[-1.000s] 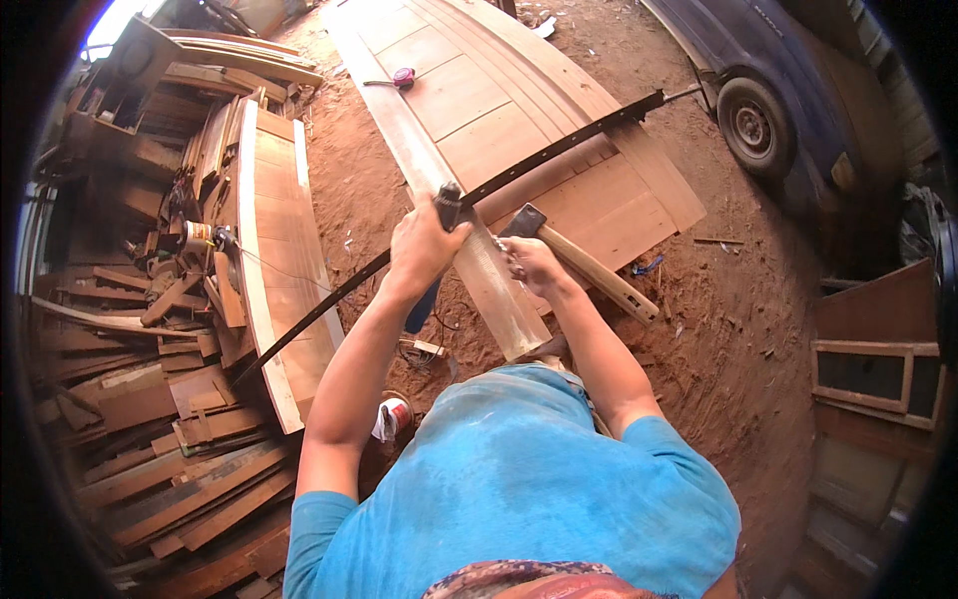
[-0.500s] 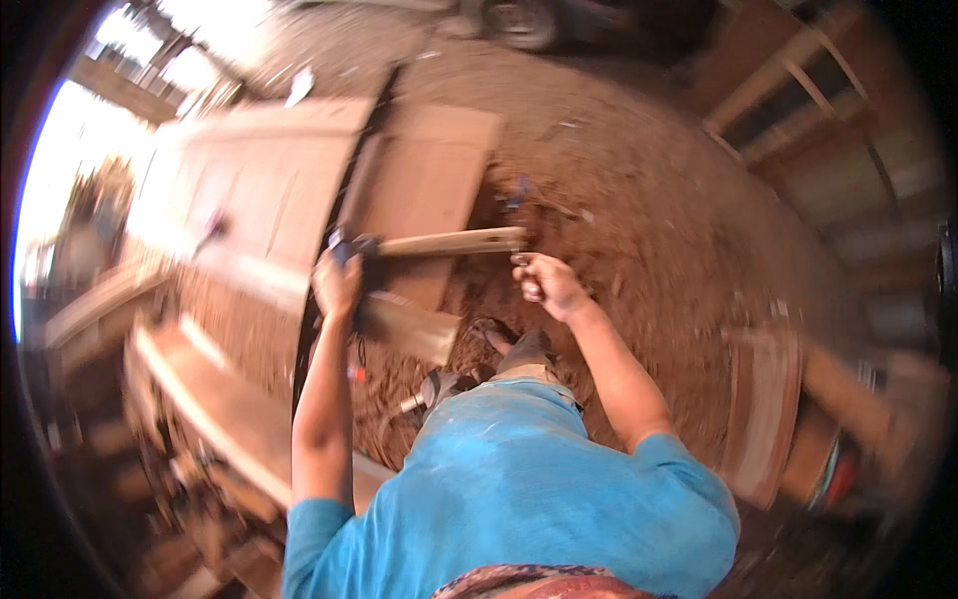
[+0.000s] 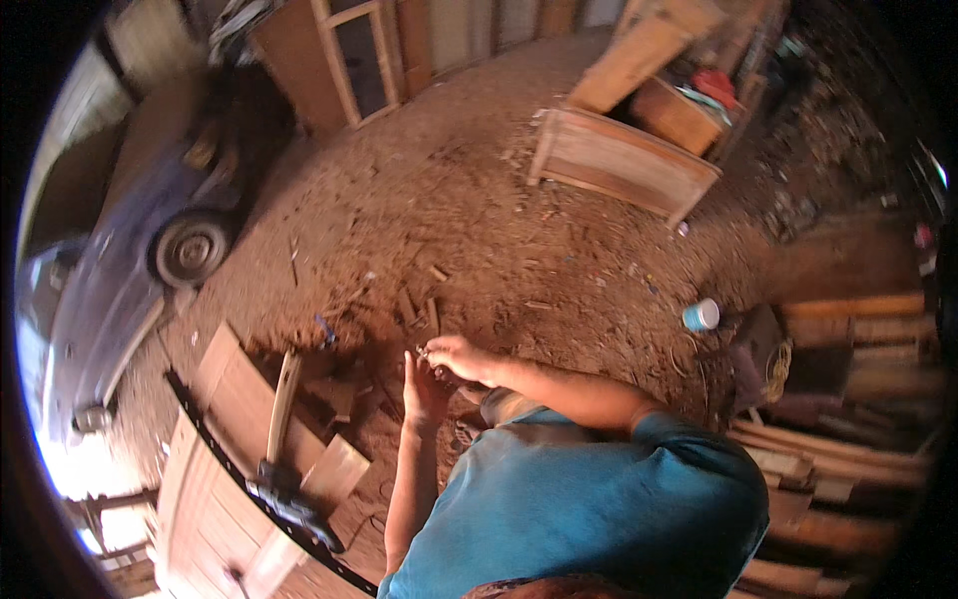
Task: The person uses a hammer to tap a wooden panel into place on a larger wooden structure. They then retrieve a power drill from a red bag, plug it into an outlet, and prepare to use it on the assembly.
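My hands meet in front of my body, above the dirt floor. My left hand [image 3: 423, 391] is raised with its fingers stretched upward, the palm side turned toward the other hand. Closed in a pinch, my right hand [image 3: 461, 359] touches it near the fingertips. Something small and metallic shows between the two, too small and blurred to name. Left of them lie a wooden panel door [image 3: 200, 499], a long black bar [image 3: 215, 439] along its edge, a dark power tool [image 3: 284, 494] and a wooden strip [image 3: 283, 404].
A parked car [image 3: 130, 260] stands at the far left. A wooden frame panel [image 3: 619, 160] with a box and boards lies at the far right. A white and blue tub [image 3: 702, 315] sits on the dirt floor, near stacked boards [image 3: 838, 469]. Wood offcuts [image 3: 419, 309] lie ahead.
The view has swung to the right. My left hand has left the power tool on the panels and come over to my right hand, which keeps its pinch.
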`<move>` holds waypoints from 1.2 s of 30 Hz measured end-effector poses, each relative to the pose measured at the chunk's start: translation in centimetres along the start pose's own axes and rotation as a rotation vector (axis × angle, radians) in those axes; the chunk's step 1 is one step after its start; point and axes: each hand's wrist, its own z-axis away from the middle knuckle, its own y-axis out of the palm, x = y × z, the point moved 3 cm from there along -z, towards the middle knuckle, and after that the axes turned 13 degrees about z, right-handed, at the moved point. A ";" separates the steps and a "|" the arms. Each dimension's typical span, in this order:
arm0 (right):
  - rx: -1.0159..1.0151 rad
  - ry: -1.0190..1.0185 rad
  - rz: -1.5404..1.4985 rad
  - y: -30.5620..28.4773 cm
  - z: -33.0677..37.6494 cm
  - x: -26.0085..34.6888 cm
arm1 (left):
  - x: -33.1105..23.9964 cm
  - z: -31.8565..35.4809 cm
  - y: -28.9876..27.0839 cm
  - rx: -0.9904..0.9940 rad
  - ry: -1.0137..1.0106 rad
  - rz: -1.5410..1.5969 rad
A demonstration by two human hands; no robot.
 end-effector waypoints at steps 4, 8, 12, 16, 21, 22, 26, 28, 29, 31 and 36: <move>-0.253 -0.068 0.277 -5.9 5.1 -3.8 | 8.1 -5.8 2.3 -0.369 -0.055 -0.192; -0.420 -0.117 0.189 -17.5 13.7 -2.1 | 13.3 -12.9 2.8 -0.461 -0.245 -0.541; -0.553 -0.076 0.130 -30.6 19.4 -8.1 | 17.3 -21.1 0.5 -0.587 -0.207 -0.661; -0.649 -0.080 0.070 -44.7 26.2 -12.6 | 17.2 -30.5 -11.9 -0.711 -0.089 -0.787; -0.939 -0.085 0.119 -59.7 35.3 -19.9 | 22.6 -35.6 -15.2 -0.964 -0.228 -0.996; -0.954 -0.049 0.022 -61.4 37.5 -19.3 | 24.0 -36.8 -15.1 -0.998 -0.248 -1.007; -1.056 -0.043 0.193 -71.2 41.5 -22.6 | 29.1 -43.9 -14.6 -1.047 -0.320 -1.052; -1.118 -0.040 0.149 -75.7 41.8 -23.7 | 31.3 -48.6 -14.9 -1.050 -0.338 -1.057; -1.144 -0.070 -0.044 -77.9 41.2 -23.9 | 32.4 -51.1 -15.1 -1.049 -0.346 -1.061; -1.147 -0.014 -0.170 -84.7 40.1 -27.0 | 35.3 -58.7 -15.6 -1.001 -0.370 -1.064; -1.117 -0.040 0.669 -102.4 37.6 -30.3 | 44.0 -82.2 -14.1 -0.731 -0.398 -1.043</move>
